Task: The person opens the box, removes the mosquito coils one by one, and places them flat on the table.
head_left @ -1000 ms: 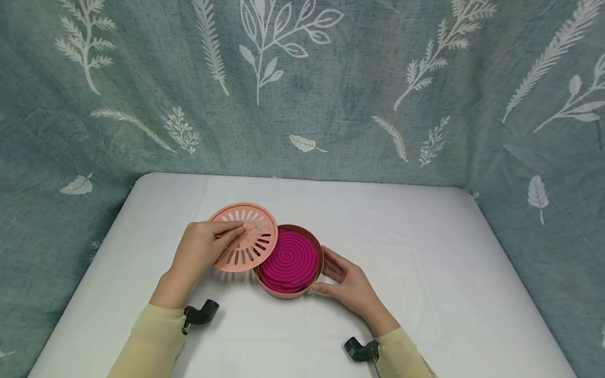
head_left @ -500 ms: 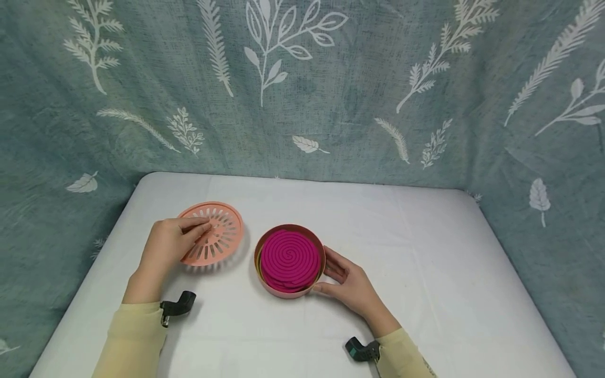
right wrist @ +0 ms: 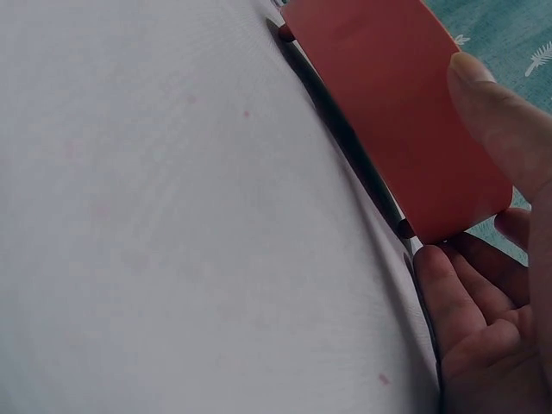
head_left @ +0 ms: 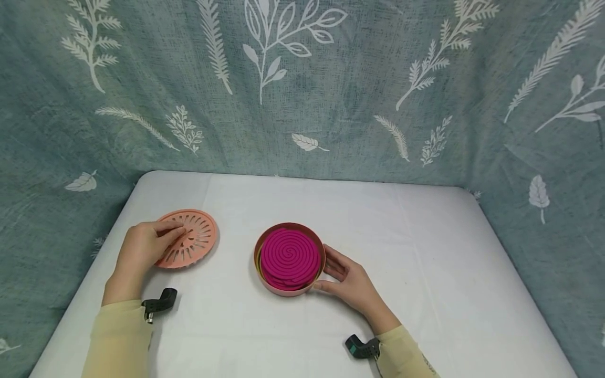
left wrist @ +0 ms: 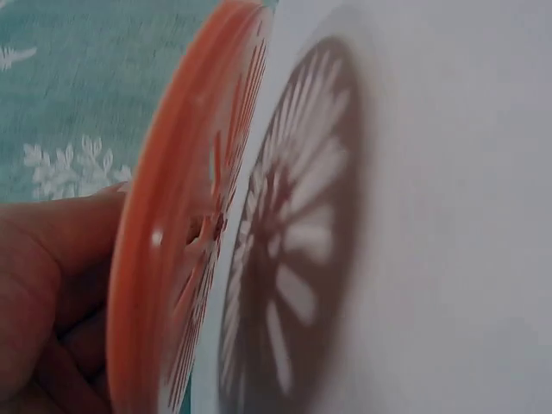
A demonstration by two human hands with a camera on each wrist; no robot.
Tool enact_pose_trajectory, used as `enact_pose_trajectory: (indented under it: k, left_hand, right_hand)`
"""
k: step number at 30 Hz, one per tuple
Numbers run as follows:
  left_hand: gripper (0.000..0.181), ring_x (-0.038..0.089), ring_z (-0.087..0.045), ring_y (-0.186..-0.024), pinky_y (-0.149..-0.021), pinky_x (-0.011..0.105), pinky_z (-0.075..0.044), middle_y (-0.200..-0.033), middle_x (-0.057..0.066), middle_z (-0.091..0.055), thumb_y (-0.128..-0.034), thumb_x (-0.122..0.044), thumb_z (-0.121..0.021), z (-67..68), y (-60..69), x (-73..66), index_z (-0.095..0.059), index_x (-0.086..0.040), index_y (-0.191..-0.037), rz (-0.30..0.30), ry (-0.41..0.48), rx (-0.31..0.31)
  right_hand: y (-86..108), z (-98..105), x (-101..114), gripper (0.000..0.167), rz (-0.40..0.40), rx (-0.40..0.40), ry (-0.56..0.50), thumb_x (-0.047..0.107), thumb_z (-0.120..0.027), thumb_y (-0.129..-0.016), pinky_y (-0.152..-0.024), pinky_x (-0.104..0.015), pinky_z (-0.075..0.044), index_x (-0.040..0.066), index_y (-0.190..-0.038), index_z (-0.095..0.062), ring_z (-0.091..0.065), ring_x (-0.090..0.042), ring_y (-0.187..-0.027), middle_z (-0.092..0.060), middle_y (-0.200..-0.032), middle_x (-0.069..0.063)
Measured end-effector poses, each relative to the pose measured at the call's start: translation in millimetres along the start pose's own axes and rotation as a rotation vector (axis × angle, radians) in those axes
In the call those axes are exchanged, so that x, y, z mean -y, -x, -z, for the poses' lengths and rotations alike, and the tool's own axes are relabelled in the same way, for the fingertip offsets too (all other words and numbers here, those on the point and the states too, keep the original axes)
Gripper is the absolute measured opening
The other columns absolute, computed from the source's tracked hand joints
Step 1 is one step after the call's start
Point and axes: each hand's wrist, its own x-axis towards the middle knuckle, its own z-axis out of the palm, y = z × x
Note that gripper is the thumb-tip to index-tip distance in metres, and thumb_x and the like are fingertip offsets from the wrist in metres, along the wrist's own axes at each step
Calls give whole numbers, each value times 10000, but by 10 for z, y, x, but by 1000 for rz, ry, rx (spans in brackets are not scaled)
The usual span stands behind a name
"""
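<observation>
Coral disc farther left now, round, with radiating slots

Beneath the left fingers, just above the table, is the disc. Left of the right fingers, touching them, the container stands on the table, the coil inside.

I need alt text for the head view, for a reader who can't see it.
A person's left hand pinches a slotted orange disc over a white table. To its right, the right hand holds the side of a round box with a spiral-patterned magenta piece inside. Behind is a leaf-printed green cloth.
</observation>
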Motion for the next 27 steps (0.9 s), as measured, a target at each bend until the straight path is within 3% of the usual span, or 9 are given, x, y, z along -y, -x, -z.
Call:
enact_pose_trajectory:
  k: [6,15,22,27]
  left_hand:
    - [469,476,-540,-1160,-940,651,-459,-1194,268,-641,-931,-463,-667,21,31,196,-729,-87,-1203,15,-14,-19]
    - [523,450,-539,-1171,-906,605,-495,-1162,247,-665,-924,-496,-660,-7,52,285,-724,-56,-1199,42,42,7]
    - [626,422,-531,-1183,-902,575,-509,-1255,255,-617,-891,-539,-677,46,54,258,-662,-62,-1296,76,75,22]
    - [727,341,-534,-1181,-902,528,-515,-1353,170,-574,-841,-560,-723,154,68,120,-577,-123,-1404,67,166,32]
  right_hand:
    - [4,-9,0,917,3,2,14,287,-886,-734,-1006,-264,-490,175,-1510,-411,-517,-162,-1289,-453,-1492,-13]
    - [11,-10,40,923,1,-1,-17,231,-894,-727,-1002,-268,-491,136,-1509,-413,-506,-207,-1303,-440,-1503,-47]
    - [9,-8,26,918,11,1,-11,248,-888,-735,-1008,-268,-487,136,-1510,-409,-504,-190,-1304,-448,-1496,-44]
    - [8,-8,15,914,12,3,-7,255,-886,-738,-1012,-270,-485,146,-1510,-408,-500,-179,-1307,-446,-1497,-38]
